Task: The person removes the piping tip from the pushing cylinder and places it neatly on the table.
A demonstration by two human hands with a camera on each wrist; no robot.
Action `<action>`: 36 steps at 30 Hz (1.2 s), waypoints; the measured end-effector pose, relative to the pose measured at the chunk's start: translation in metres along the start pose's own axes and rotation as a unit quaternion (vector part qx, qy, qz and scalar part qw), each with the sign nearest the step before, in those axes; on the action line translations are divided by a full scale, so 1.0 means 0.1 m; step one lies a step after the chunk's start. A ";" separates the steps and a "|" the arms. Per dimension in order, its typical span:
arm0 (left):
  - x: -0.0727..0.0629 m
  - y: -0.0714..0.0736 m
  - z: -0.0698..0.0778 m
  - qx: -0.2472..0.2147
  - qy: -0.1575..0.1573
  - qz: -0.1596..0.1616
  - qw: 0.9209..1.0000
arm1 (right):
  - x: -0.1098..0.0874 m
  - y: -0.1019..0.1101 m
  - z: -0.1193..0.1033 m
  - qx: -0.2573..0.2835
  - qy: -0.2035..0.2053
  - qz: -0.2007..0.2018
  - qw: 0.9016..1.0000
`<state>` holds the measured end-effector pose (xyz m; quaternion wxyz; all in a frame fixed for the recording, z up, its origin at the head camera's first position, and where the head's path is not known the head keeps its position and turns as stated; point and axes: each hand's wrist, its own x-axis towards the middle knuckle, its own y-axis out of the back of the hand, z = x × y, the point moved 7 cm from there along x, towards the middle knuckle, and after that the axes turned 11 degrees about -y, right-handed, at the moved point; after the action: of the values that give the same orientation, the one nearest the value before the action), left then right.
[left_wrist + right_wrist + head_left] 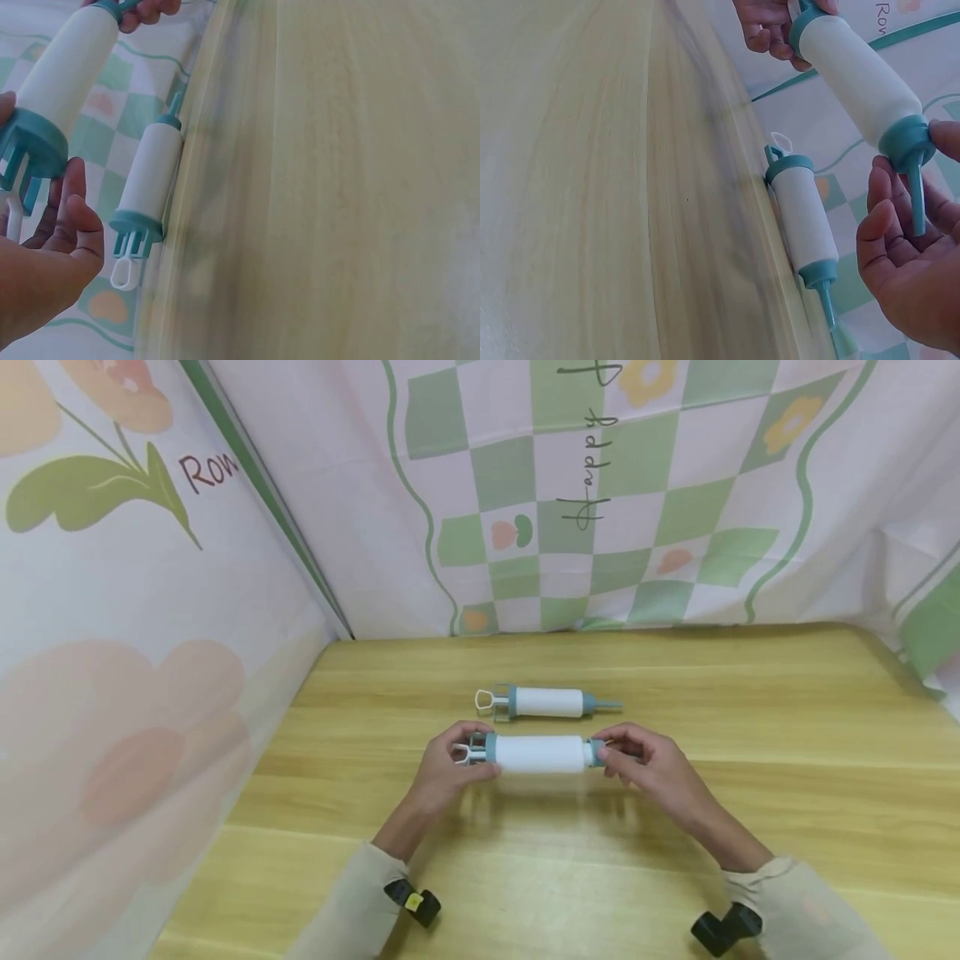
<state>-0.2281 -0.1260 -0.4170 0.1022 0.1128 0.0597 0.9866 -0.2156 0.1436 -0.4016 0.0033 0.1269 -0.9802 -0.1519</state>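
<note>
Both hands hold a large syringe [540, 753] level above the table, with a white barrel, teal end pieces and a white loop handle. The left hand [450, 764] grips its teal collar [37, 142] at the handle end, thumb on the near side and fingers behind. At the other end, the right hand [652, 770] pinches the teal nozzle cap [907, 142] between thumb and fingers. A narrower pale neck shows between barrel and cap in the head view. The thin nozzle [917, 199] points out over the right palm.
A second, similar syringe [549, 702] lies on the wooden table [750, 710] just beyond the held one, nozzle to the right. Patterned curtains [570, 568] stand along the table's back and left side. Each wrist wears a small black camera [423, 906].
</note>
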 end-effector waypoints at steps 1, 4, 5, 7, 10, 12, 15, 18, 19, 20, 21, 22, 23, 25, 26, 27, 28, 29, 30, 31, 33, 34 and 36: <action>0.00 0.00 0.00 0.001 -0.001 0.001 1.000 | 0.00 0.01 0.00 0.000 0.004 0.001 1.000; 0.00 0.01 0.00 0.005 -0.002 0.001 1.000 | -0.01 0.02 0.00 0.003 0.008 0.002 1.000; 0.00 0.01 0.00 0.005 0.000 0.000 1.000 | -0.01 0.03 0.00 0.004 0.009 0.003 1.000; 0.00 0.02 0.01 0.003 0.003 -0.001 1.000 | -0.01 0.04 0.01 0.005 0.007 0.005 1.000; 0.00 0.02 0.02 0.001 0.005 -0.006 1.000 | -0.02 0.07 0.02 0.006 0.005 0.010 1.000; 0.00 0.02 0.02 -0.003 0.004 -0.008 1.000 | -0.02 0.08 0.03 0.007 0.004 0.012 1.000; 0.00 0.03 0.03 -0.008 0.005 -0.011 1.000 | -0.03 0.10 0.03 0.008 0.005 0.013 1.000; 0.00 0.04 0.02 -0.015 0.009 -0.014 1.000 | -0.04 0.11 0.04 0.010 0.005 0.013 1.000; 0.00 0.04 0.02 -0.018 0.012 -0.015 1.000 | -0.04 0.11 0.04 0.010 0.005 0.013 1.000; 0.00 0.04 0.01 -0.020 0.014 -0.017 1.000 | -0.05 0.11 0.05 0.010 0.004 0.013 1.000; 0.00 0.04 0.00 -0.022 0.016 -0.018 0.999 | -0.05 0.12 0.05 0.010 0.002 0.013 1.000; 0.01 0.03 0.00 -0.024 0.019 -0.019 0.999 | -0.06 0.12 0.05 0.010 0.001 0.013 1.000; 0.01 0.03 -0.01 -0.026 0.022 -0.021 0.999 | -0.06 0.13 0.06 0.009 0.000 0.013 1.000; 0.02 0.03 -0.03 -0.026 0.025 -0.025 0.999 | -0.08 0.14 0.06 0.008 -0.002 0.014 1.000; 0.02 0.03 -0.03 -0.023 0.026 -0.028 0.999 | -0.08 0.14 0.06 0.007 -0.003 0.014 1.000; 0.03 0.03 -0.04 -0.021 0.025 -0.031 0.999 | -0.09 0.15 0.06 0.008 -0.004 0.015 1.000; 0.04 0.03 -0.04 -0.018 0.026 -0.033 0.999 | -0.09 0.15 0.06 0.008 -0.004 0.015 1.000; 0.04 0.03 -0.04 -0.013 0.024 -0.037 0.999 | -0.09 0.16 0.06 0.009 -0.004 0.015 1.000; 0.05 0.03 -0.04 -0.006 0.023 -0.040 0.999 | -0.10 0.16 0.06 0.011 -0.003 0.015 1.000; 0.05 0.03 -0.04 0.001 0.021 -0.043 0.999 | -0.10 0.17 0.06 0.013 -0.003 0.014 1.000; 0.06 0.03 -0.04 0.016 0.018 -0.048 0.999 | -0.10 0.17 0.06 0.017 -0.002 0.014 1.000; 0.07 0.03 -0.04 0.023 0.017 -0.050 0.998 | -0.10 0.18 0.06 0.018 -0.001 0.014 1.000; 0.08 0.03 -0.05 0.036 0.016 -0.056 0.998 | -0.11 0.18 0.06 0.020 0.000 0.014 1.000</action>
<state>-0.2373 -0.1274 -0.4195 0.1525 0.0969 0.1029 0.9781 -0.2101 0.1646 -0.4012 0.0026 0.1132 -0.9847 -0.1322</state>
